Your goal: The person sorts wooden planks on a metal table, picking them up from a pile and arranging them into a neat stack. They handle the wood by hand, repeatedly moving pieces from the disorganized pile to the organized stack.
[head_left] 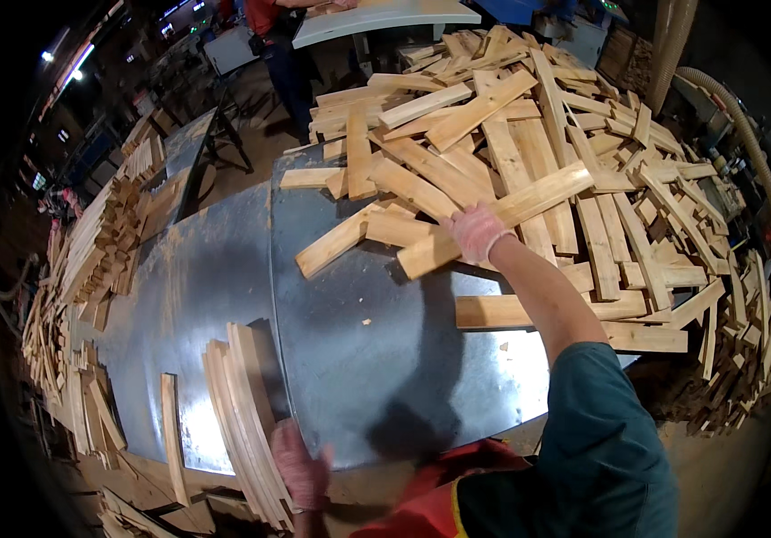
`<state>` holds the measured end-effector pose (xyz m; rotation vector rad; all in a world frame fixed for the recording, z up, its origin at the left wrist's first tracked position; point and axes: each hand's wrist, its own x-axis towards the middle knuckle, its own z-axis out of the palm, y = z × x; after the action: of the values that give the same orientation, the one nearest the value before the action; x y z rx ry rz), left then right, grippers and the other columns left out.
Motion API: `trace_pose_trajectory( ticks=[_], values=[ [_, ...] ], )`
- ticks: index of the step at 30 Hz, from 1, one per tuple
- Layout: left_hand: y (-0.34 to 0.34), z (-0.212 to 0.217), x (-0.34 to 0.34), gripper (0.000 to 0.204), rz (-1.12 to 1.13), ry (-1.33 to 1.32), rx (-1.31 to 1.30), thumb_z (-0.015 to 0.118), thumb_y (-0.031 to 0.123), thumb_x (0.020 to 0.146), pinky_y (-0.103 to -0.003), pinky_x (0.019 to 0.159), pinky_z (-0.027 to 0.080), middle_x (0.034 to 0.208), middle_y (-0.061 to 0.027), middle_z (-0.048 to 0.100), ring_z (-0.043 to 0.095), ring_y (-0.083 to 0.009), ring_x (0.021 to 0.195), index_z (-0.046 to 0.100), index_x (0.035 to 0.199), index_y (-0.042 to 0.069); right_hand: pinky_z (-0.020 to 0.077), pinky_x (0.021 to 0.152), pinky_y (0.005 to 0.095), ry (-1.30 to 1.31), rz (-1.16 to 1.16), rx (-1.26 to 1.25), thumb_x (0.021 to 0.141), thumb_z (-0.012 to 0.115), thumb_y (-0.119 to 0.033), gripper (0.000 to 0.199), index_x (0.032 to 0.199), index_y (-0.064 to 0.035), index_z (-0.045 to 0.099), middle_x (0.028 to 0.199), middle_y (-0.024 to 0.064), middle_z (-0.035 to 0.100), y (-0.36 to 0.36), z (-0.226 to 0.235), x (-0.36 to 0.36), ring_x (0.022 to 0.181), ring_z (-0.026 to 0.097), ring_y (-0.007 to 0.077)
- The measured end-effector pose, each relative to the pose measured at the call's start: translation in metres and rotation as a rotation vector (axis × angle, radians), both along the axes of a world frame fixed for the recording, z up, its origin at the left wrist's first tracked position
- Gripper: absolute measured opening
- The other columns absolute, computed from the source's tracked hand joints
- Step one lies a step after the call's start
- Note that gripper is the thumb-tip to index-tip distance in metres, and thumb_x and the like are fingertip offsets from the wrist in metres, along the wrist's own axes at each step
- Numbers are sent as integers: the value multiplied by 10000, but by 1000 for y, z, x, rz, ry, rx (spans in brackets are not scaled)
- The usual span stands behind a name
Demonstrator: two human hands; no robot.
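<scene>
My right hand (478, 233), in a thin pinkish glove, grips a pale wooden board (547, 195) from above. That board lies slantwise over the near side of a large jumbled heap of boards (457, 121). At the lower left, my left hand (298, 466), gloved alike, rests beside a row of long boards (243, 403) set side by side. Its thumb stands apart from the fingers, and the palm side faces the nearest board. Part of that hand's contact with the row is hidden.
Both groups lie on a grey metal table (358, 359). A single narrow board (173, 439) lies at its left front. Stacked boards (103, 242) line the far left. Beyond the heap, a person (282, 63) stands at a pale table (385, 20). A ribbed hose (744, 134) hangs at right.
</scene>
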<state>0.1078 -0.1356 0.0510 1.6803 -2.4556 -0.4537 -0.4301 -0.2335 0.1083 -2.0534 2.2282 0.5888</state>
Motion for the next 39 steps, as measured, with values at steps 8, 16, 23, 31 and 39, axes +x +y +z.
trace_pose_trajectory(
  ticks=[8, 16, 23, 31, 39],
  values=[
    [37, -47, -199, 1192, -287, -143, 14, 896, 581, 666, -505, 1232, 304, 1616, -208, 414, 383, -389, 1502, 394, 1583, 9, 499, 1034, 497, -649, 325, -451, 814, 720, -312, 469, 1208, -75, 624, 1097, 151, 673, 75, -10, 12, 1112, 655, 365],
    [28, -59, -218, 795, -128, 277, 341, 814, 285, 817, -525, 956, 538, 1340, -269, 610, 648, -438, 1186, 464, 1493, 56, 479, 1119, 400, -556, -754, -586, 779, 817, -291, 955, 1610, -79, 399, 1542, 228, 499, 149, -66, -88, 1370, 548, 366],
    [32, -78, -45, 714, 95, 340, 173, 715, 145, 793, -491, 1077, 504, 1300, -269, 670, 640, -427, 1224, 534, 1463, -25, 534, 1086, 411, -2334, -784, -399, 683, 717, -83, 846, 1489, 9, 479, 1230, 126, 631, 185, -84, 60, 1186, 628, 257],
    [45, -42, 125, 550, 208, -219, -207, 682, 180, 873, -569, 1155, 361, 1484, -176, 533, 471, -427, 1368, 572, 1396, 52, 569, 943, 349, -2259, -752, 33, 820, 608, 4, 647, 1461, -11, 519, 1156, 81, 690, 178, -154, 295, 1052, 675, 208],
    [34, -71, 140, 686, 157, -149, -113, 692, 392, 903, -550, 1205, 320, 1528, -203, 523, 438, -393, 1448, 544, 1489, 67, 550, 973, 460, -1226, -67, 662, 830, 745, -389, 827, 1458, 72, 466, 1252, 320, 679, 127, -115, 496, 1127, 688, 416]
  ],
)
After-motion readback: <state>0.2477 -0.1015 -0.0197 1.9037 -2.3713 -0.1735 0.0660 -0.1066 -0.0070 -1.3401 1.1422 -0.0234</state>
